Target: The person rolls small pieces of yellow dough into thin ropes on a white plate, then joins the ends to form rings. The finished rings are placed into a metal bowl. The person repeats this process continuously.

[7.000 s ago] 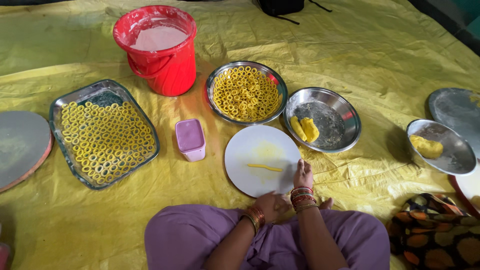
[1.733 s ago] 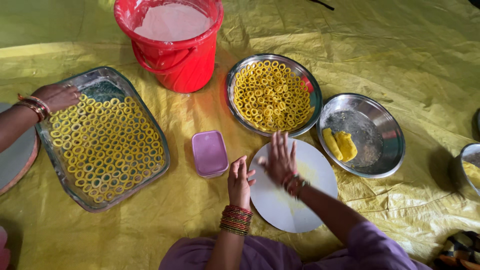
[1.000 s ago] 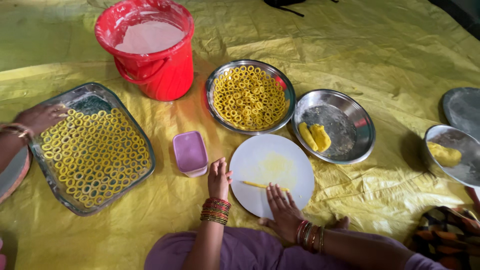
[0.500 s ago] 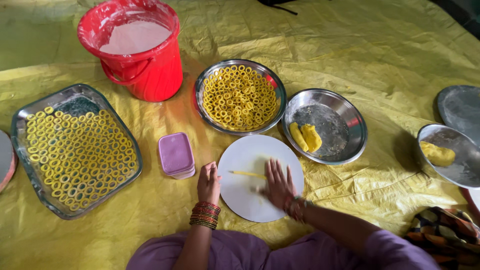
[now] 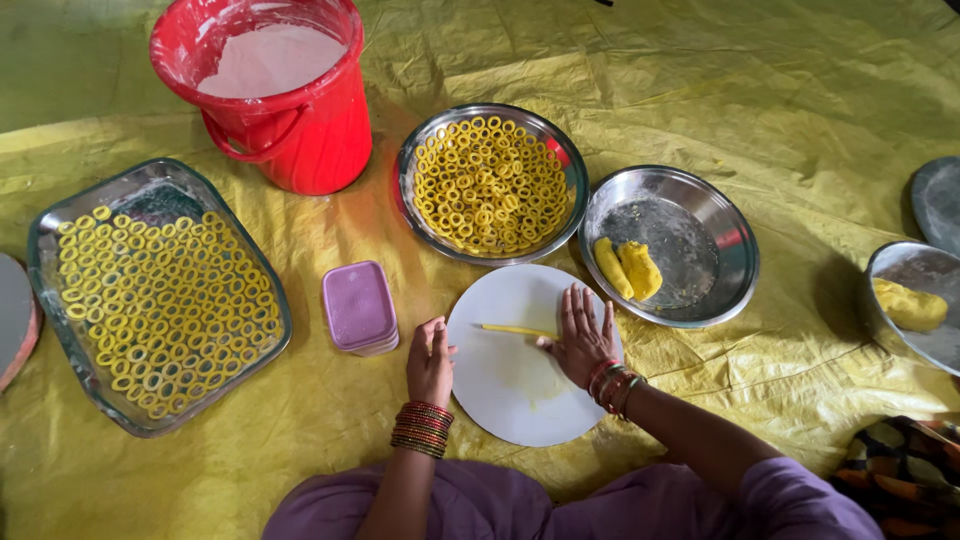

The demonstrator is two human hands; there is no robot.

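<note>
Two hands rest on the white plate [image 5: 510,400]. The thin yellow dough strand [image 5: 515,329] lies just left of the right hand [image 5: 582,340], whose fingers are spread flat, holding nothing; its long axis runs left-right. The left hand [image 5: 430,362], loosely open and empty, touches the plate's rim, farther off. Half a second ago, both hands sat slightly lower.

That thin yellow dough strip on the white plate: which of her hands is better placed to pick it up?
Probably the right hand: its fingers lie on the white plate beside the dough strip. The left hand rests at the plate's left edge, farther away.
</note>
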